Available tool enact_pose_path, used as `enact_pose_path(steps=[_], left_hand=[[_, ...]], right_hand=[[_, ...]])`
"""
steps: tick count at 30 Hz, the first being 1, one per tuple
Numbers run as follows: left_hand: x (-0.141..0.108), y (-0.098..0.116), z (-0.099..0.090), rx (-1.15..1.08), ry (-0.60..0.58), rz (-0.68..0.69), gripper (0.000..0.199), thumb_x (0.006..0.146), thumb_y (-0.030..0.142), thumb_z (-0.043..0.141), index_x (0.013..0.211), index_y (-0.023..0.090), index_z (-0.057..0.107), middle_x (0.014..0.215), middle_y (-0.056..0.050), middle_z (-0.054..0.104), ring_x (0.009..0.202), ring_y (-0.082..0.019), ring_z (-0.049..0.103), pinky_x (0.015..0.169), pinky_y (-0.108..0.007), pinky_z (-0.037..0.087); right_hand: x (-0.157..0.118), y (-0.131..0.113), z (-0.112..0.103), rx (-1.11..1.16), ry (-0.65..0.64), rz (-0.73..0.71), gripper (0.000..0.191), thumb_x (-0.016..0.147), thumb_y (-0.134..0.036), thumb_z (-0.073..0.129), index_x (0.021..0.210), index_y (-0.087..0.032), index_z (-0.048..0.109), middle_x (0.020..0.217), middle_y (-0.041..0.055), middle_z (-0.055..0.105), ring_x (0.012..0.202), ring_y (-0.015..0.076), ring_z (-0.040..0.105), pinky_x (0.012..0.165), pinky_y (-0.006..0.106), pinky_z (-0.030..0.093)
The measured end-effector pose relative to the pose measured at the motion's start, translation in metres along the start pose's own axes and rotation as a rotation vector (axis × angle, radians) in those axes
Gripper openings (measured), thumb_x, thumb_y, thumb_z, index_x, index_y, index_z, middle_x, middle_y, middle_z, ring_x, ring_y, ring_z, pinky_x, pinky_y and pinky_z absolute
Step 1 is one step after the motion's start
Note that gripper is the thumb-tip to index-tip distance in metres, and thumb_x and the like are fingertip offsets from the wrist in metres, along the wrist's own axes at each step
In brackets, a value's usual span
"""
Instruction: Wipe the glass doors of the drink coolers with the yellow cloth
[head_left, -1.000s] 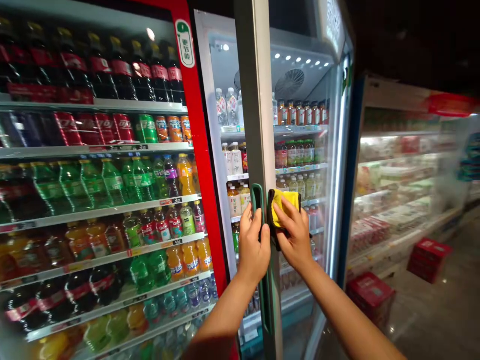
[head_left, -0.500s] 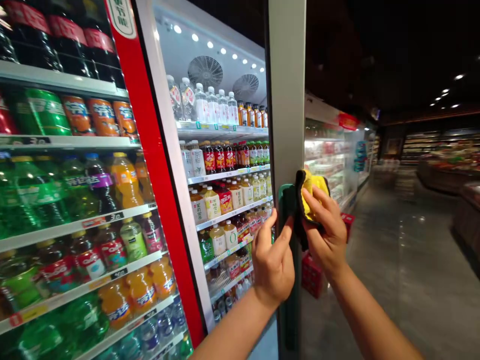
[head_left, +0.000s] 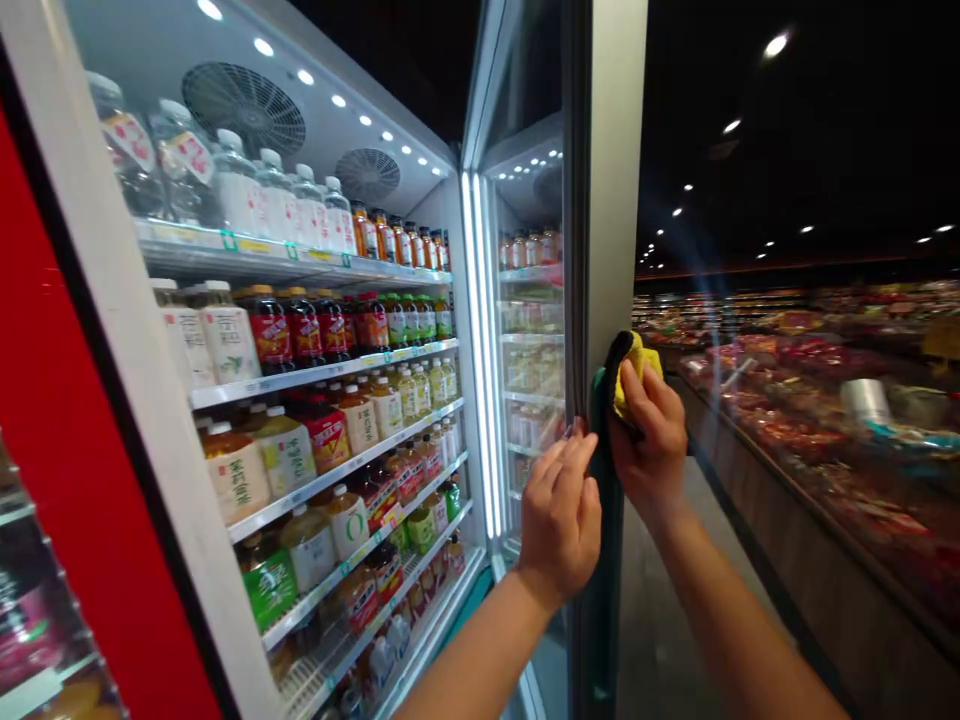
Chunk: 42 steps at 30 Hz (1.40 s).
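A glass fridge door (head_left: 531,300) with a pale metal frame (head_left: 616,180) stands open ahead of me. My right hand (head_left: 651,440) grips a yellow cloth with a black edge (head_left: 641,362), pressed against the outer side of the frame, near the top of a dark green handle (head_left: 606,600). Just to the left, my left hand (head_left: 561,510) is at the inner edge of the door, its fingers extended and the tips by the glass. The palm of my left hand is hidden.
Shelves (head_left: 330,375) full of bottled drinks fill the lit fridge on the left, beside a red panel (head_left: 82,450). On the right runs a long display counter (head_left: 825,420) heaped with packaged goods.
The door is turned wider open, showing more of the fridge inside and the lit door edge. The view has swung right. Both hands stay at the door, the left with its fingers closer to the edge.
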<state>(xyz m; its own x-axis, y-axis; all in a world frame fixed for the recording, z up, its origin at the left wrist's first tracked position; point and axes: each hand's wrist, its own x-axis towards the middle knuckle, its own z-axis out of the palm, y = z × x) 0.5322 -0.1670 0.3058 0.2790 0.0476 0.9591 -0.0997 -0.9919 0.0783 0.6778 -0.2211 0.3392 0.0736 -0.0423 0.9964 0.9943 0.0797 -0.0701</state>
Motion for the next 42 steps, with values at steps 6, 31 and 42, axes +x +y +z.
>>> enact_pose_path(steps=[6,31,42], left_hand=[[-0.013,-0.031,0.044,-0.104,-0.255,0.044,0.075,0.097,0.01,0.046,0.164,0.022,0.015,0.165,-0.015,0.035,0.154,-0.028,0.032,0.124,-0.058,0.033],[0.025,-0.151,0.233,0.18,-0.589,0.29,0.068,0.1,0.021,0.047,0.163,0.027,0.022,0.17,-0.002,0.024,0.158,-0.029,0.022,0.125,-0.064,0.026],[0.066,-0.217,0.263,0.092,-0.345,0.328,0.094,0.093,0.053,0.063,0.164,0.027,0.007,0.171,-0.01,0.014,0.158,-0.033,0.014,0.125,-0.065,0.018]], right_hand=[[0.002,0.046,-0.014,-0.147,0.019,-0.018,0.066,0.094,-0.015,0.047,0.157,-0.032,0.04,0.155,0.0119,0.051,0.14,0.0306,0.051,0.112,0.055,0.043],[0.028,0.147,-0.043,-0.992,-0.152,-0.189,0.042,0.092,-0.014,0.06,0.129,-0.031,0.071,0.148,-0.0032,0.061,0.131,0.0273,0.056,0.115,0.048,0.039],[0.031,0.155,-0.024,-1.382,-0.172,0.004,0.051,0.098,-0.011,0.046,0.138,-0.037,0.065,0.149,-0.0062,0.06,0.132,0.0333,0.05,0.103,0.052,0.042]])
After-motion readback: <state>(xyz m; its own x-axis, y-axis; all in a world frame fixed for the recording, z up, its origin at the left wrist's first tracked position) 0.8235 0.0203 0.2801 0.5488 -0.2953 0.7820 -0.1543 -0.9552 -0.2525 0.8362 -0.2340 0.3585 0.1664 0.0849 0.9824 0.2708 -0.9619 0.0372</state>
